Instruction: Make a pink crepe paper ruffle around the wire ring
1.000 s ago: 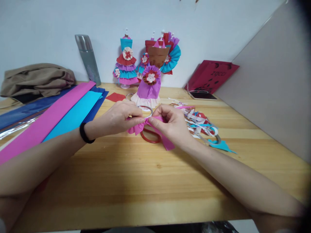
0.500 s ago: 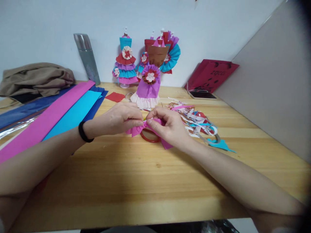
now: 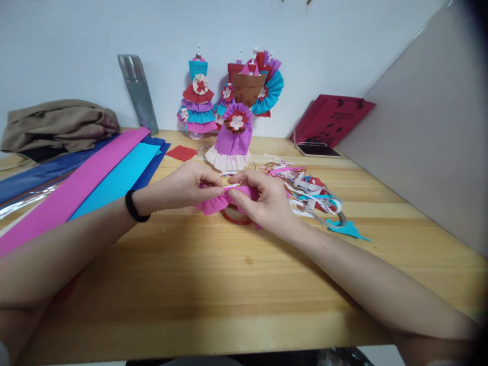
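A strip of pink crepe paper (image 3: 214, 204) stretches between my two hands above the middle of the table, its left part gathered into pleats. My left hand (image 3: 194, 185) pinches it from the left, thumb against fingers. From the right, my right hand (image 3: 263, 195) grips the same strip between thumb and fingertips. A narrow white edge shows along the top of the strip between the fingertips. Below the strip lies a red ring-shaped object (image 3: 235, 216), perhaps a scissors handle, partly covered. Just behind the hands stands a small doll-size dress form in a purple paper dress (image 3: 233, 140).
More paper-dressed forms (image 3: 198, 101) stand against the wall. Coloured crepe sheets (image 3: 114, 178), brown cloth (image 3: 61, 124) and a grey flask (image 3: 138, 94) are at left. Paper scraps (image 3: 305, 188), a phone (image 3: 317, 149) and a dark pink bag (image 3: 331, 119) lie at right.
Fingers of both hands have shifted slightly along the pink strip. The white edge shows more now, and the strip's loose right end hangs less far below my right hand.
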Action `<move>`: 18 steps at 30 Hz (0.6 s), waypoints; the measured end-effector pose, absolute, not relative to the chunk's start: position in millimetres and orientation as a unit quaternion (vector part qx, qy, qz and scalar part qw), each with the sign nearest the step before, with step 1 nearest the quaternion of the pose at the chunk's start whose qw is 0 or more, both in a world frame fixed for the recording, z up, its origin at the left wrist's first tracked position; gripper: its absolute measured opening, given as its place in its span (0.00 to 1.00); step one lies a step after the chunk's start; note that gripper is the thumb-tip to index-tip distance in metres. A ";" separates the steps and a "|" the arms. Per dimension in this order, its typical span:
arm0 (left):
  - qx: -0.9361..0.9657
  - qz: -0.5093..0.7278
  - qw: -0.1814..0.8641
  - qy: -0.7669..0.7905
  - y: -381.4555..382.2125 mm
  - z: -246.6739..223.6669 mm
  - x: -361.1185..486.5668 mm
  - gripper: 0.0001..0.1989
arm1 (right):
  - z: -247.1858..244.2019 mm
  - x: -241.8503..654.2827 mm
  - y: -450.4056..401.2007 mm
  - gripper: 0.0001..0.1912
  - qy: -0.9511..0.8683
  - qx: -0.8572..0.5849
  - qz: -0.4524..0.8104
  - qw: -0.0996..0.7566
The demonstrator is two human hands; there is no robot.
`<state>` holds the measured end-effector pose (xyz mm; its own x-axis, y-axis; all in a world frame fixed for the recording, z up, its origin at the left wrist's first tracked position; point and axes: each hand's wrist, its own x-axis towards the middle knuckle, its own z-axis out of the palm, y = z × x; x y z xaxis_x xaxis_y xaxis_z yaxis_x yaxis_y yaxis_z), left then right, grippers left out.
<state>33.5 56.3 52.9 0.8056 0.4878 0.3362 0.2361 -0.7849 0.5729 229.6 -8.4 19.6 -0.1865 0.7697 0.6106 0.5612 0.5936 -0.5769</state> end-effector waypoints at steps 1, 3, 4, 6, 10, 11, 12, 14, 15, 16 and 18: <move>0.911 0.241 0.265 0.204 56.2 53.7 33.1 0.17 | 19.3 229.9 -8.6 0.06 -0.758 -0.440 0.110 0.470; 0.909 0.239 0.265 0.216 56.5 55.5 31.7 0.15 | 19.0 230.3 -9.4 0.07 -0.750 -0.447 0.102 0.476; 0.907 0.242 0.263 0.224 57.0 56.1 31.0 0.14 | 18.9 230.5 -9.8 0.08 -0.747 -0.452 0.098 0.477; 0.904 0.249 0.261 0.231 58.4 56.2 29.6 0.13 | 18.8 231.1 -10.1 0.08 -0.739 -0.466 0.086 0.478; 0.902 0.259 0.268 0.218 61.7 53.3 28.5 0.13 | 18.5 233.3 -8.0 0.07 -0.729 -0.490 0.062 0.474; 0.902 0.260 0.270 0.217 62.1 52.6 28.5 0.13 | 18.5 233.7 -7.5 0.06 -0.729 -0.490 0.059 0.474; 0.901 0.261 0.271 0.217 62.4 52.2 28.6 0.12 | 18.6 233.8 -7.2 0.06 -0.729 -0.488 0.057 0.476; 0.899 0.262 0.269 0.224 62.1 52.3 28.9 0.11 | 19.0 232.6 -8.3 0.04 -0.732 -0.477 0.054 0.482; 0.898 0.263 0.268 0.229 61.8 52.6 29.0 0.11 | 19.1 231.3 -9.6 0.03 -0.737 -0.468 0.055 0.484; 0.897 0.265 0.267 0.233 61.5 52.9 29.1 0.11 | 19.1 229.6 -11.5 0.02 -0.744 -0.457 0.057 0.484; 0.894 0.270 0.268 0.235 61.6 52.4 29.1 0.11 | 18.3 225.4 -16.1 0.03 -0.764 -0.429 0.059 0.478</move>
